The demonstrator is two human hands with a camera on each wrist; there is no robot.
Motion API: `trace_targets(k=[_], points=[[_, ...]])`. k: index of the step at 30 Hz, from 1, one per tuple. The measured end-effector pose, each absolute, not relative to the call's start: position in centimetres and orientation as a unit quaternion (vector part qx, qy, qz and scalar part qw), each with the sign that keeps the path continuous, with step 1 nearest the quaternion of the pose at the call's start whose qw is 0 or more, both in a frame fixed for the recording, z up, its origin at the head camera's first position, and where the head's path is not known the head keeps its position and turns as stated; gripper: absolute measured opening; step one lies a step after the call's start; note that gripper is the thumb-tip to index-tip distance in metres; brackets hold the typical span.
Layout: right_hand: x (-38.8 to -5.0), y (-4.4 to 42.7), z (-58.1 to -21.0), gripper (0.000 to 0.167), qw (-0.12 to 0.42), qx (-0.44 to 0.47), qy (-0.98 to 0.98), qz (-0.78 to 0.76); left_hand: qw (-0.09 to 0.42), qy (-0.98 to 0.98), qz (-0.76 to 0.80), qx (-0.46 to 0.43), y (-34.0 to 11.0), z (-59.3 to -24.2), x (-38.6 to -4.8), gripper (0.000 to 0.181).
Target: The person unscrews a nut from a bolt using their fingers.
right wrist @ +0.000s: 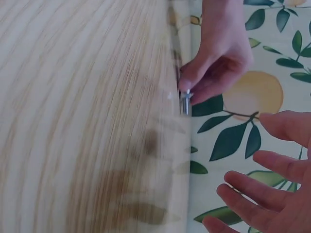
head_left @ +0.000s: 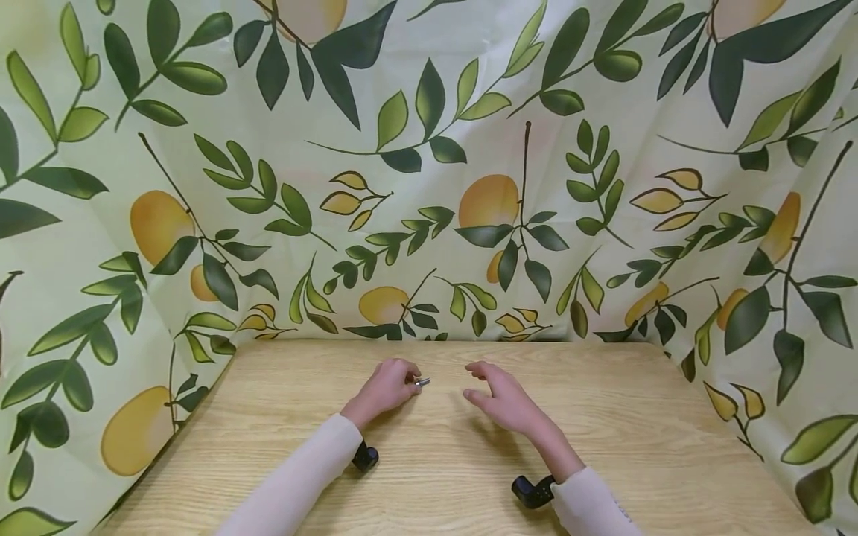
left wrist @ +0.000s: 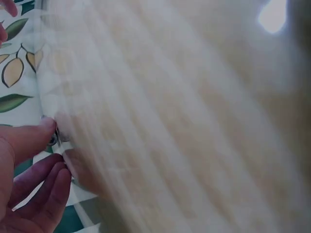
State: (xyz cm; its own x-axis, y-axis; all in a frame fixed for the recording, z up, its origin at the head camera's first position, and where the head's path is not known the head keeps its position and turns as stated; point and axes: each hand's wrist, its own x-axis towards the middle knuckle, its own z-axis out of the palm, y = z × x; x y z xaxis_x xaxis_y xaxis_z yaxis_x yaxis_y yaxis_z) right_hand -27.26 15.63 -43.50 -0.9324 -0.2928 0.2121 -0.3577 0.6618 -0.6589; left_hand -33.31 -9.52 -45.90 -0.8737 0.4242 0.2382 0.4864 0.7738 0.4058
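My left hand (head_left: 389,385) pinches a small shiny silver metal piece (head_left: 422,382) between thumb and fingers, close to the wooden table. In the right wrist view the metal piece (right wrist: 185,103) looks short and cylindrical, jutting out beyond the fingertips; its exact kind cannot be made out. The left wrist view shows the thumb and fingers of the left hand (left wrist: 34,179) covering most of it. Held apart to the right, my right hand (head_left: 503,398) has its fingers spread and relaxed, with nothing in them. The right wrist view shows that hand (right wrist: 272,189) at the lower right.
A light wooden table (head_left: 442,476) spans the space under both hands. Around its back and sides hangs a cloth (head_left: 429,246) printed with leaves and orange fruit. Black wrist devices sit at the left cuff (head_left: 365,455) and right cuff (head_left: 532,491).
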Motion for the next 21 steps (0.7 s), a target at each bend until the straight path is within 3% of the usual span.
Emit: trace_targets(k=[8, 21], points=[[-27.1, 14.2, -43.6, 0.044, 0.053, 0.185, -0.902, 0.385, 0.077, -0.936, -0.202, -0.279, -9.7, -45.8, -33.7, 0.004], [-26.9, 13.6, -43.0, 0.035, 0.068, 0.182, -0.902, 0.385, 0.03, -0.926, -0.291, -0.24, -10.6, -45.7, -32.7, 0.004]])
